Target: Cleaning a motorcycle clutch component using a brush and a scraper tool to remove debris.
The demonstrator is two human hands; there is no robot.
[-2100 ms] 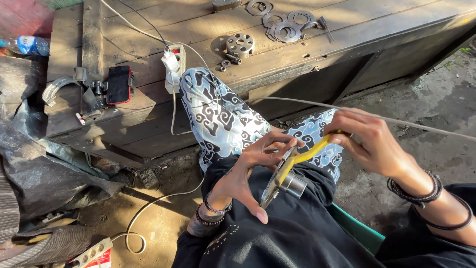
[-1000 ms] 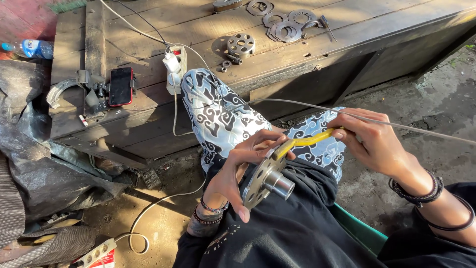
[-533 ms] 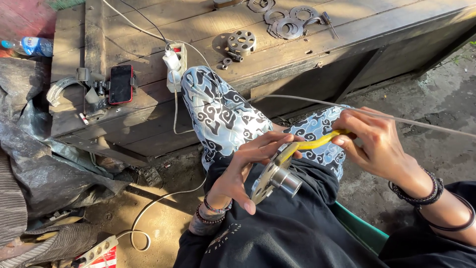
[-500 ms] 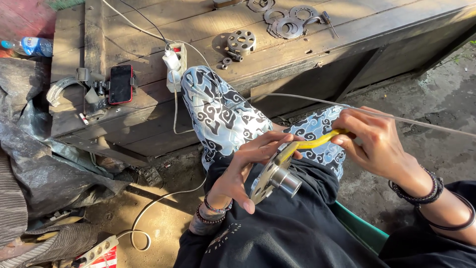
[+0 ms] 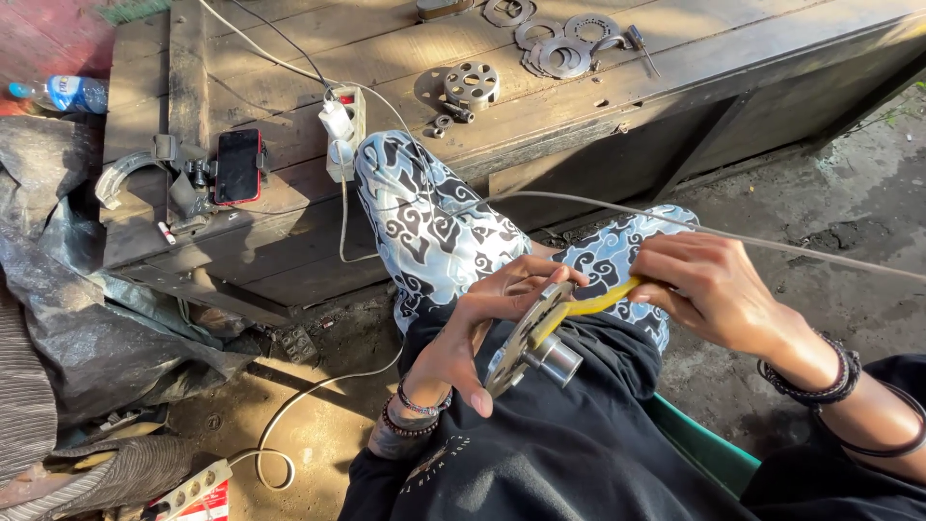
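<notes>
Head view: the left hand (image 5: 473,338) grips a round metal disc (image 5: 526,338) on edge over the lap, steadying it, while the right hand (image 5: 709,289) presses a yellow-handled tool (image 5: 593,301) against its rim. Spare metal rings (image 5: 555,43) lie on the desk (image 5: 289,58).

- the round flange disc (image 5: 526,333) in the left hand (image 5: 473,333) looks like bare metal, dull grey, with a shinier smooth hub
- yellow strip (image 5: 598,299) under the right hand (image 5: 714,289): matt, maybe abrasive paper, can't tell
- workbench (image 5: 289,106) is rough, weathered wood
- trousers (image 5: 434,222) are soft printed cloth
- phone (image 5: 238,166) has a glossy red plastic-looking case
- loose rings (image 5: 564,53) up top: flat, dull metal
</notes>
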